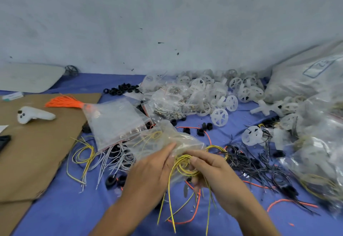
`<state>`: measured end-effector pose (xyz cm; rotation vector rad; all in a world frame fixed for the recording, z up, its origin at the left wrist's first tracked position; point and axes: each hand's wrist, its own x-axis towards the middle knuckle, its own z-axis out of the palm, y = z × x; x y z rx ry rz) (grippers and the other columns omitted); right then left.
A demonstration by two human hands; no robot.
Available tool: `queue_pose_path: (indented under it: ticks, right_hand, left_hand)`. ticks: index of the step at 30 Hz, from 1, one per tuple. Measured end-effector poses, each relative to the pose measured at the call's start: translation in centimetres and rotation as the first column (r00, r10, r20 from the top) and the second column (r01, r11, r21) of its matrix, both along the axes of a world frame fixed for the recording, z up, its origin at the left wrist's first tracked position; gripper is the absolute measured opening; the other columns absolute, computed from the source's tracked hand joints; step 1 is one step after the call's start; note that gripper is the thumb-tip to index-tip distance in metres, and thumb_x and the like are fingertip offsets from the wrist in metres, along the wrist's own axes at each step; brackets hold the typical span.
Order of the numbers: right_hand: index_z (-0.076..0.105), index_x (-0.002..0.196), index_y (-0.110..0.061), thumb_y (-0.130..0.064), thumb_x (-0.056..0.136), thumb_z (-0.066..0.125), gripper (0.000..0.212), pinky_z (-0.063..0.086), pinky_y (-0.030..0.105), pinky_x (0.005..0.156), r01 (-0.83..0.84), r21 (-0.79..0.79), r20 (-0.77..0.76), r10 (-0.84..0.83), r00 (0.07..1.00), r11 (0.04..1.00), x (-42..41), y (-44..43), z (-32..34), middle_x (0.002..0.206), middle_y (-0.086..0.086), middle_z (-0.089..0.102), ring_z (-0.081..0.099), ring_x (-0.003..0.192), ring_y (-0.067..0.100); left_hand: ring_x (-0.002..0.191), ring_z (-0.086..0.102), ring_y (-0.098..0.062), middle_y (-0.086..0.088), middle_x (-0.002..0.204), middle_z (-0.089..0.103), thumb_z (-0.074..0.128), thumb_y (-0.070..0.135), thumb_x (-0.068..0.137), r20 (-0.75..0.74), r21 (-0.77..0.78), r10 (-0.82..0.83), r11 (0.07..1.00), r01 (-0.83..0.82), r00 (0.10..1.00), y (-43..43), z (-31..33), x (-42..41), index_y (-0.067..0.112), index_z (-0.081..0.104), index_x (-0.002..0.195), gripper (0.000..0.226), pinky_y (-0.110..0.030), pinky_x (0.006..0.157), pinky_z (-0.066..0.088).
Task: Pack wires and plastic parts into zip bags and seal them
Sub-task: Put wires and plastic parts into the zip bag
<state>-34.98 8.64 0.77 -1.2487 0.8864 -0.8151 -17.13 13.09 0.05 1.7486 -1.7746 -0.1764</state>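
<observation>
**Yellow coil held at zip bag, both hands engaged**

A cardboard sheet (pixel 37 152) is seen at far left on the blue cloth (pixel 65 213), with a white controller (pixel 34 115) lying on it. An orange wire bundle (pixel 63 103) is laid across the sheet's far right corner, its end under a stack of clear bags (pixel 115 120). Loose yellow wires (pixel 83 154) and white wires (pixel 115 159) are spread just in front of that stack. Black rings (pixel 122 89) are heaped behind it, near the wall.

At centre, the zip bag (pixel 167 139) is held up above the cloth by the left hand (pixel 148 174). The index finger is laid nearly straight along the film and the other fingers are curled at the bag's near edge; the thumb is hidden. Some yellow wire is visible through the film.

The yellow coil (pixel 183 165) is located at the bag's near edge, between the two hands. It is pinched by the right hand (pixel 213 170), thumb on top and fingers curled beneath. Its loose tails hang toward the camera. Whether the coil is already inside the bag cannot be told.

Behind the hands, screw bags (pixel 167 104) are noted. Further right, white wheels (pixel 219 94) are piled against the wall, and black wires (pixel 259 163) are tangled on the cloth. Large filled bags (pixel 306 81) are stacked at far right.
</observation>
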Motion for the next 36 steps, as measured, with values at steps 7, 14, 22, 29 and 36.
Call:
queue_pose_path:
  ticks: [7,14,22,29,36]
  right_hand:
    - [0.071,0.09,0.003,0.012,0.089,0.05,0.023,0.059,0.029,0.07,0.047,0.393,0.419,-0.225,0.88,0.918,5.1,-0.5,-2.2,0.097,0.021,0.069,0.069,0.087,0.024]
    - [0.067,0.108,0.002,0.016,0.087,0.036,0.04,0.057,0.029,0.064,0.044,0.388,0.439,-0.227,0.87,0.92,8.8,-1.5,-1.9,0.093,0.018,0.071,0.07,0.082,0.025]
    - [0.072,0.066,-0.008,0.015,0.088,0.048,0.041,0.053,0.024,0.053,0.062,0.273,0.304,-0.147,0.941,0.96,6.6,0.5,-2.1,0.068,0.014,0.064,0.064,0.06,0.017]
    - [0.079,0.091,-0.012,0.012,0.082,0.041,0.046,0.039,0.026,0.042,-0.071,0.05,-0.198,0.079,0.977,0.996,-2.2,-0.4,-0.7,0.055,0.009,0.053,0.042,0.043,0.019]
    - [0.053,0.137,-0.033,0.0,0.097,0.047,0.052,0.054,0.04,0.087,0.119,-0.16,-0.402,-0.175,0.899,0.98,-6.2,-6.0,-3.7,0.124,-0.013,0.061,0.068,0.099,0.016]
  left_hand:
    - [0.113,0.06,-0.016,0.017,0.13,0.058,0.016,0.057,0.096,0.126,0.108,-0.074,0.992,0.06,0.989,0.9,-0.4,0.2,0.048,0.032,0.145,0.052,-0.039,0.087,0.049]
    - [0.12,0.054,-0.012,0.019,0.136,0.053,0.024,0.054,0.101,0.105,0.129,-0.046,0.991,0.033,0.993,1.4,-0.4,1.5,0.049,0.029,0.145,0.045,-0.034,0.091,0.045]
    - [0.114,0.057,-0.01,0.02,0.127,0.06,0.025,0.054,0.098,0.043,0.076,0.013,0.997,-0.016,0.999,1.5,-0.7,2.1,0.05,0.04,0.141,0.045,-0.032,0.089,0.047]
    - [0.091,0.065,-0.009,0.014,0.099,0.073,0.049,0.043,0.097,-0.206,0.004,0.152,0.988,-0.154,0.967,0.2,-1.0,3.4,0.045,0.062,0.124,0.03,-0.025,0.073,0.046]
    - [0.076,0.061,0.0,0.018,0.076,0.069,0.046,0.049,0.095,-0.245,-0.003,0.132,0.991,-0.137,0.961,0.2,-0.9,3.6,0.05,0.059,0.123,0.031,-0.018,0.067,0.047]
